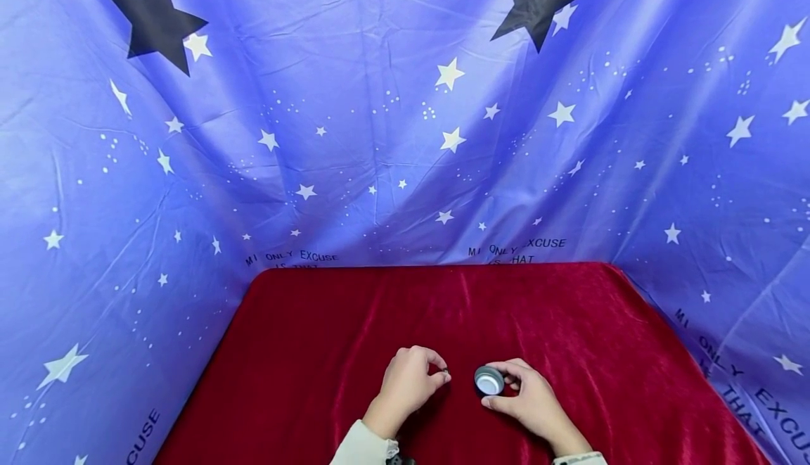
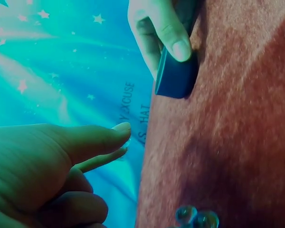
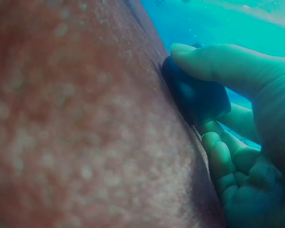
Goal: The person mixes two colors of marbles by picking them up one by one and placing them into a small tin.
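a blue cloth (image 1: 405,134) printed with white and black stars and some dark lettering hangs all around as a backdrop, creased and draped behind and to both sides. below it lies a table covered in red velvet cloth (image 1: 354,324), which fills the lower middle of the head view and shows as a fuzzy red field in both wrist views.

the right hand (image 1: 531,402) rests on the red cloth near the front edge, its thumb and fingers curled round a small round tin (image 1: 489,380), which is tipped on its side so the pale inside faces the left hand. in the left wrist view the tin (image 2: 176,76) looks dark on the outside, with a thumb pressed over its top and its edge touching the cloth.

the left hand (image 1: 408,384) sits just beside it, a small gap between them, thumb and forefinger pressed together and pinching a tiny bead (image 1: 446,371); the other fingers are curled under. two small clear beads (image 2: 195,217) lie on the cloth at the bottom edge of the left wrist view.
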The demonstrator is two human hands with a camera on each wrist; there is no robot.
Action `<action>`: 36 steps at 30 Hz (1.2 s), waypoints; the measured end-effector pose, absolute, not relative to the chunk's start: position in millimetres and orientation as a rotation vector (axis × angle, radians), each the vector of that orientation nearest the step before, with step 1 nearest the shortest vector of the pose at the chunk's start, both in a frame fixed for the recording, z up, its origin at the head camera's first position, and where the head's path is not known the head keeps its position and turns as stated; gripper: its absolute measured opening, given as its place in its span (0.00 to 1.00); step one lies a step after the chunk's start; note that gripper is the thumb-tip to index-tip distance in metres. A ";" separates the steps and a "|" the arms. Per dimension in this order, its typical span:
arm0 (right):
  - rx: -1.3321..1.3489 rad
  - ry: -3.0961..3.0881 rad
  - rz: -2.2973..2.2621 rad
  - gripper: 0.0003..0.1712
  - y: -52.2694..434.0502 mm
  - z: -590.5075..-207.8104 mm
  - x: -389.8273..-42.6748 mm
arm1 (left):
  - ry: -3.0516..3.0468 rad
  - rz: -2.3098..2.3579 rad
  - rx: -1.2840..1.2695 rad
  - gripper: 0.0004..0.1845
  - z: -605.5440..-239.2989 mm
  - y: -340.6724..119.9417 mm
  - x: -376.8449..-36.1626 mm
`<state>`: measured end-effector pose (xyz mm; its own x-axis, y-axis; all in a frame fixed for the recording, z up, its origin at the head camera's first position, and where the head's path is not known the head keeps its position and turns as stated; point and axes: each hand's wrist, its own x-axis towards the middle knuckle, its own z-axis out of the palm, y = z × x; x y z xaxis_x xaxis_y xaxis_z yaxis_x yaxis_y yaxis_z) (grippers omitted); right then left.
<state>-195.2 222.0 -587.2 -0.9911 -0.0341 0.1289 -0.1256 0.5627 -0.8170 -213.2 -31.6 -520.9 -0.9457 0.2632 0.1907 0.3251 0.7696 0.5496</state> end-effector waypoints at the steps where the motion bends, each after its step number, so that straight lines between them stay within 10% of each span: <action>1: 0.139 -2.691 1.418 0.32 222.0 -586.8 -195.1 | -2.859 -0.914 -0.468 0.04 -520.9 -29.6 -213.5; 36: 0.240 -2.651 1.488 0.32 223.3 -586.1 -191.8 | -2.837 -0.898 -0.542 0.07 -530.5 15.0 -211.7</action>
<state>-191.8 223.3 -586.1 -0.9834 -0.0919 0.1565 -0.1815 0.5128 -0.8391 -211.7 15.0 -530.5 -0.9291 0.3006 0.2154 0.3698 0.7601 0.5343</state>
